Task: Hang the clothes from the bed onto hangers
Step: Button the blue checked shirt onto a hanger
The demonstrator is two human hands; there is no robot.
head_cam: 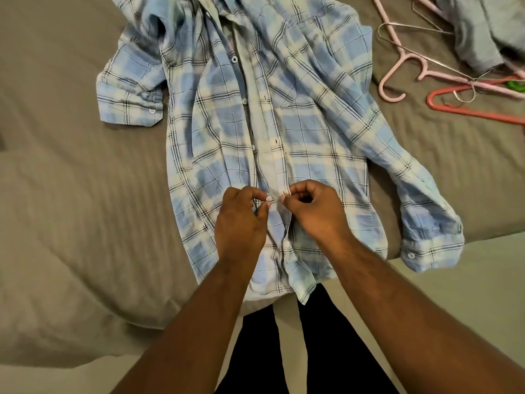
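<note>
Left hand and right hand each pinch a front placket edge of the blue plaid shirt, which lies spread, unbuttoned, on the bed. Beyond, at far right, pink hangers and a red hanger lie beside grey clothing.

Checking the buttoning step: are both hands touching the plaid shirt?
Touching. The head view shows the left hand pinching one front edge of the plaid shirt and the right hand pinching the other.

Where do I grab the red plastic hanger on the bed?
Take the red plastic hanger by its near straight bar, from above on your side: that bar lies flat and bare, while the thin wire hanger crosses its far arm.
</note>
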